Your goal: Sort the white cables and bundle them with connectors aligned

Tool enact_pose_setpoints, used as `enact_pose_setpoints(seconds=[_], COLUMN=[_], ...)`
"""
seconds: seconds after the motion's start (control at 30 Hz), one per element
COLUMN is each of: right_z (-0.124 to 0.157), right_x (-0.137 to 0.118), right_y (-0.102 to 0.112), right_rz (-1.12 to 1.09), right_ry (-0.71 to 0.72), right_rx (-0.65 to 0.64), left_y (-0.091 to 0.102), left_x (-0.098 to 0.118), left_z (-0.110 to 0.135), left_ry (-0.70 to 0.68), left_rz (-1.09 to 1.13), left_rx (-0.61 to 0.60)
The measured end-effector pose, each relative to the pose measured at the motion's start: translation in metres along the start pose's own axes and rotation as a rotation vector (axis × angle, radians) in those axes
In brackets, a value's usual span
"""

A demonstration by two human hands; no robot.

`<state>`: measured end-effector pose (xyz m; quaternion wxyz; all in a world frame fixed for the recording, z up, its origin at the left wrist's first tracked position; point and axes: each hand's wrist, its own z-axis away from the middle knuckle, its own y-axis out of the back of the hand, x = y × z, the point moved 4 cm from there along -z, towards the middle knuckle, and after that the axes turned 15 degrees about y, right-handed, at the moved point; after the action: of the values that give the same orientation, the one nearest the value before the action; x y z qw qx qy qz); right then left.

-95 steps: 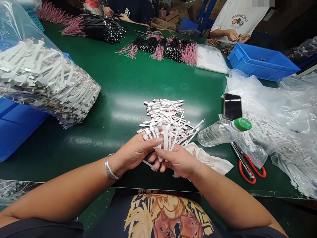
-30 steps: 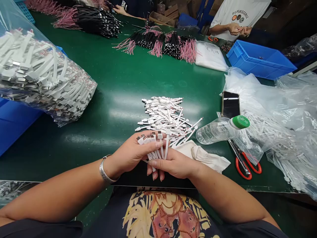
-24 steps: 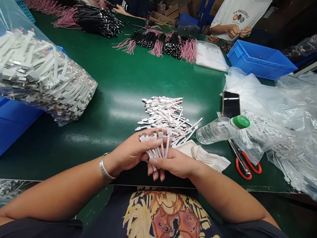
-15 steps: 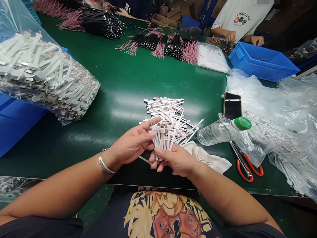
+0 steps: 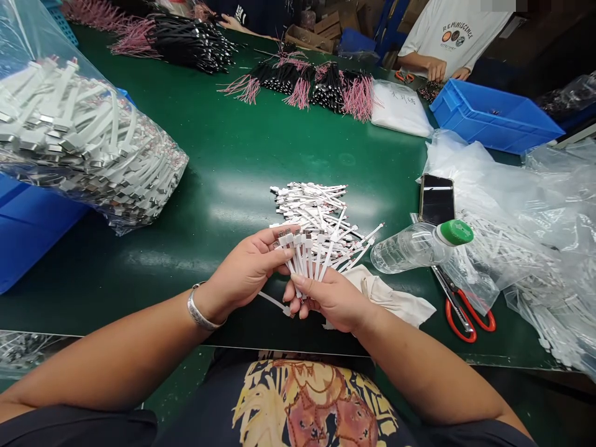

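Observation:
A fanned bunch of short white USB cables [image 5: 305,257] stands between my hands, metal plugs upward. My right hand [image 5: 333,298] is closed around the lower part, thumb across the cables. My left hand [image 5: 249,267] pinches the cables at the left side of the fan, near their plugs. A single white cable [image 5: 274,303] lies on the table below my left hand. Just beyond my hands spreads a loose pile of the same white cables [image 5: 310,202]. Beside my right wrist is a crumpled off-white cloth [image 5: 386,295].
A clear bottle [image 5: 405,247] lies right of the pile, near a phone [image 5: 436,198] and red-handled scissors [image 5: 468,313]. Plastic bags [image 5: 521,236] cover the right side. A big bag of white cables [image 5: 93,143] stands left. Across the table, a person works beside a blue bin [image 5: 493,115].
The cables in my hands are fanned wider, and my left fingers have shifted slightly along the plugs. The co-worker's hands across the table have moved closer together.

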<state>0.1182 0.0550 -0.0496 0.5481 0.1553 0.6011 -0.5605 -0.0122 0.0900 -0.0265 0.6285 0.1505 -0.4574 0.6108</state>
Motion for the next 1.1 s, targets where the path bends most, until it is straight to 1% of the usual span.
enact_pose_setpoints(seconds=[0.07,0.17,0.27,0.33,0.4,0.63,0.7,0.87,1.0,1.03,1.1], right_z=[0.0,0.0,0.0,0.0,0.0,0.001,0.001,0.001,0.0,0.0,0.0], right_x=[0.0,0.0,0.0,0.0,0.001,0.002,0.002,0.0,0.001,0.001,0.001], right_y=[0.0,-0.001,0.0,-0.001,-0.001,-0.002,-0.002,-0.002,-0.002,-0.002,-0.002], right_rz=[0.008,0.023,0.042,0.059,0.075,0.099,0.108,0.116,0.078,0.061,0.014], right_ry=[-0.001,-0.001,0.007,0.017,0.024,0.023,0.02,0.014,0.003,-0.001,-0.007], right_rx=[-0.004,0.0,0.003,-0.002,-0.013,-0.06,-0.069,-0.067,-0.066,-0.068,-0.066], left_y=[-0.002,-0.007,-0.012,-0.014,-0.014,-0.006,-0.005,-0.006,-0.007,-0.008,-0.011], left_x=[0.0,0.0,-0.001,-0.003,-0.004,0.0,0.001,0.001,-0.001,-0.002,-0.004], left_z=[0.0,0.0,0.0,0.0,0.001,0.003,0.003,0.004,0.004,0.003,0.001], left_ry=[0.037,0.098,0.113,0.111,0.098,0.015,0.009,-0.002,0.012,0.035,0.1], left_rz=[0.037,0.101,0.065,0.011,-0.027,-0.1,-0.104,-0.104,-0.099,-0.087,-0.042], left_rx=[-0.028,-0.117,-0.2,-0.226,-0.214,-0.042,-0.019,-0.02,-0.03,-0.06,-0.158])
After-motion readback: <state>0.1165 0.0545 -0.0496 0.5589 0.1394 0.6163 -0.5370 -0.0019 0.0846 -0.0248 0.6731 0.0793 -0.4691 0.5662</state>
